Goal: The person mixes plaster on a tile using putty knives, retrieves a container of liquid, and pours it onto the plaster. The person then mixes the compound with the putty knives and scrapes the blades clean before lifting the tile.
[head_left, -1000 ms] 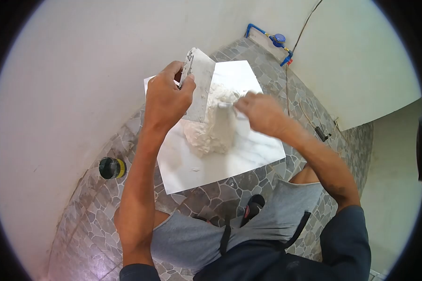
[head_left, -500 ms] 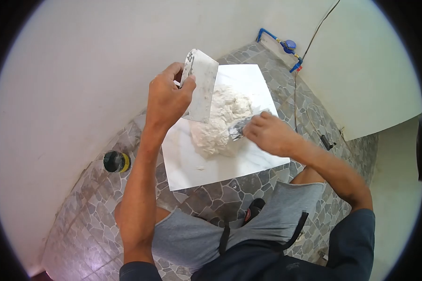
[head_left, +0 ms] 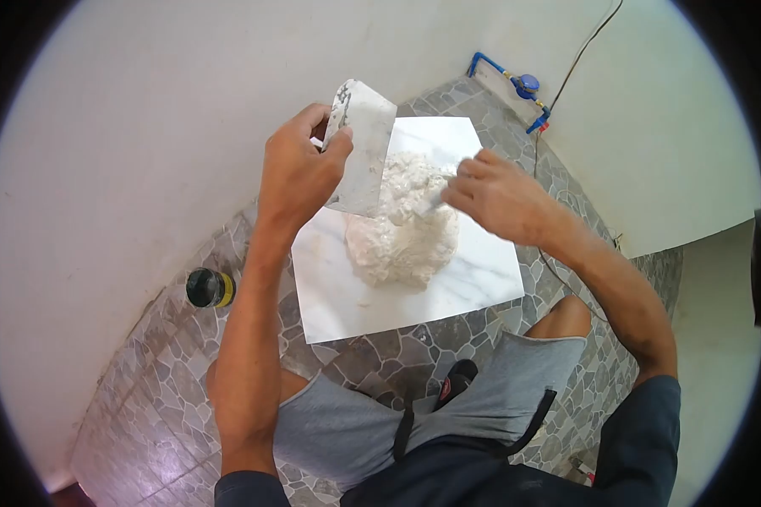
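A: ok so your left hand has its fingers clamped on the edge of a flat whitish plate, thumb on its face. What's your right hand up to?

B: your right fingers are curled round a scraper, mostly hidden and kinda blurry, over the upper right of that lumpy white paste. Can't tell if it's touching.

A: and the paste?

B: heaped mid-slab, on your marble-look slab down on the stone-pattern floor. Plate's tilted up in front of its left side. Dark tub sits left of your forearm.
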The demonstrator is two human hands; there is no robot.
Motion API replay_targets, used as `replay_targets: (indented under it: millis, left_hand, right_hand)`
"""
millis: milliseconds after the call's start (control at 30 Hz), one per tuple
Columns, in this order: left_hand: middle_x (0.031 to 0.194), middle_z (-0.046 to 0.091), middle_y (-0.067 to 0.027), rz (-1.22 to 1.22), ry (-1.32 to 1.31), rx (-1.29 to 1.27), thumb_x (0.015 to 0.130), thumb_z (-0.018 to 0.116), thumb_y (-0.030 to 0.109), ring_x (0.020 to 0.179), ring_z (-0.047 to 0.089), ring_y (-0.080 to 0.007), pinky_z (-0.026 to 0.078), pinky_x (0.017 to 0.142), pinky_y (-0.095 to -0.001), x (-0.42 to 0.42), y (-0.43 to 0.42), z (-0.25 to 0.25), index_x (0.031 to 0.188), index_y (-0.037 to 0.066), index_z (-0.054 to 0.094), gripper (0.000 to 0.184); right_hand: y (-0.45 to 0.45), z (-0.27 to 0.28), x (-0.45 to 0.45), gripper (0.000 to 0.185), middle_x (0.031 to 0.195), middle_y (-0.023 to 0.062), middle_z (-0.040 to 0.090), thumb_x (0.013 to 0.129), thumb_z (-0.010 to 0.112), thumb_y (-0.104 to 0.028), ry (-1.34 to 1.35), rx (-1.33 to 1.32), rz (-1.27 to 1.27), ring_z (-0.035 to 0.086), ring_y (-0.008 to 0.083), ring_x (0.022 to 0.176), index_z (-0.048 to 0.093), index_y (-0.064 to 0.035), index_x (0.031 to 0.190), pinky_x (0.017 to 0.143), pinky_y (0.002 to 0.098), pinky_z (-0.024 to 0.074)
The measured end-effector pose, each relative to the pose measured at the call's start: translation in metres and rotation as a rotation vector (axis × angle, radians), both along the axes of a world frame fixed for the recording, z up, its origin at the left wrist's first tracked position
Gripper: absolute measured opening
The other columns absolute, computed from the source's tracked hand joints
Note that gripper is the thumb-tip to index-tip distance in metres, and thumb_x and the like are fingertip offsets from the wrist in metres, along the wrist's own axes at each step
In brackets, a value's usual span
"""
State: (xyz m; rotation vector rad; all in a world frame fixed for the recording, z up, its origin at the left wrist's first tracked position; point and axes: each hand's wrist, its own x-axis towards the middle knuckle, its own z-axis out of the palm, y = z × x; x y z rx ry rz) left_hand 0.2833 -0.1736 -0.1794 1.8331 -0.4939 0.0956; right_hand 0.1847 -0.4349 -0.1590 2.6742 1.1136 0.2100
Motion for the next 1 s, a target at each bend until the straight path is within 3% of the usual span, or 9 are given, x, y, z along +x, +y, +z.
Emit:
replay_targets:
  millis: [133,233,267,433,533,633,833,933,1000]
  left_hand:
    - [0.080,0.067,-0.0083,0.025,0.000,0.046,0.088,0.064,0.016,0.063,0.052,-0.0129,0.047,0.062,-0.0309,0.001,0.002,0.001,0.103,-0.003,0.069,0.025]
    - [0.077,0.065,-0.0069,0.038,-0.026,0.011,0.088,0.065,0.016,0.062,0.051,-0.0124,0.045,0.061,-0.0305,-0.005,0.000,0.004,0.102,-0.003,0.068,0.024]
    - [0.077,0.064,-0.0064,0.037,-0.023,-0.015,0.088,0.065,0.016,0.062,0.050,-0.0123,0.045,0.060,-0.0305,-0.006,0.000,0.002,0.101,-0.003,0.068,0.023]
    - [0.075,0.060,-0.0049,0.046,-0.017,-0.014,0.089,0.065,0.016,0.061,0.047,-0.0122,0.044,0.059,-0.0307,-0.008,-0.002,0.002,0.099,-0.003,0.067,0.022]
    - [0.076,0.061,-0.0052,0.048,-0.051,0.018,0.089,0.065,0.016,0.062,0.048,-0.0127,0.044,0.060,-0.0311,-0.007,0.001,0.003,0.099,-0.003,0.067,0.022]
    - [0.074,0.060,-0.0047,0.043,-0.033,-0.005,0.089,0.065,0.016,0.063,0.048,-0.0130,0.044,0.061,-0.0317,-0.008,0.000,0.005,0.099,-0.003,0.067,0.022]
    - [0.086,0.066,-0.0026,0.076,-0.038,0.065,0.092,0.064,0.017,0.072,0.052,-0.0085,0.043,0.063,-0.0262,-0.011,0.007,0.007,0.105,-0.002,0.068,0.023]
    - [0.072,0.058,-0.0045,0.117,-0.016,0.052,0.086,0.065,0.018,0.062,0.047,-0.0139,0.043,0.060,-0.0319,-0.014,0.007,0.011,0.098,-0.003,0.067,0.024]
    - [0.072,0.058,-0.0043,0.128,-0.046,0.062,0.086,0.065,0.018,0.062,0.047,-0.0136,0.042,0.060,-0.0314,-0.011,0.009,0.009,0.098,-0.003,0.067,0.024]
  right_hand:
    - [0.004,-0.032,0.024,0.005,0.079,0.0036,0.062,0.081,0.061,-0.014,-0.122,0.094,0.028,0.059,0.0201,0.090,0.062,-0.0092,0.083,0.080,0.0338,0.0463]
    - [-0.006,-0.063,0.002,0.005,0.080,0.0038,0.063,0.082,0.061,-0.013,-0.017,-0.059,0.031,0.059,0.0200,0.091,0.063,-0.0087,0.084,0.081,0.0347,0.0464]
    - [-0.007,-0.048,-0.005,0.013,0.089,0.0036,0.065,0.084,0.062,-0.013,0.124,-0.105,-0.045,0.060,0.0202,0.093,0.066,-0.0077,0.095,0.086,0.0351,0.0466]
    - [-0.017,-0.005,0.013,0.003,0.081,0.0031,0.064,0.082,0.061,-0.012,-0.055,0.026,-0.007,0.060,0.0202,0.091,0.063,-0.0092,0.081,0.082,0.0354,0.0461]
    - [0.011,-0.021,0.037,0.002,0.081,0.0033,0.064,0.082,0.061,-0.011,-0.120,0.110,0.036,0.060,0.0208,0.091,0.063,-0.0095,0.082,0.082,0.0354,0.0460]
    - [0.024,-0.059,0.038,0.002,0.081,0.0034,0.064,0.082,0.062,-0.012,-0.074,-0.037,0.055,0.060,0.0205,0.090,0.063,-0.0105,0.081,0.082,0.0358,0.0462]
    - [0.009,-0.010,0.039,0.005,0.082,0.0025,0.065,0.081,0.063,-0.013,-0.026,-0.003,0.051,0.060,0.0202,0.090,0.064,-0.0097,0.084,0.082,0.0348,0.0460]
    - [0.020,-0.031,0.049,0.010,0.085,0.0019,0.065,0.081,0.064,-0.011,-0.097,0.024,0.049,0.060,0.0200,0.092,0.064,-0.0075,0.091,0.084,0.0336,0.0458]
    - [0.021,-0.055,0.040,0.006,0.086,0.0011,0.068,0.087,0.061,-0.013,-0.055,-0.100,0.064,0.061,0.0196,0.095,0.065,-0.0108,0.084,0.085,0.0337,0.0466]
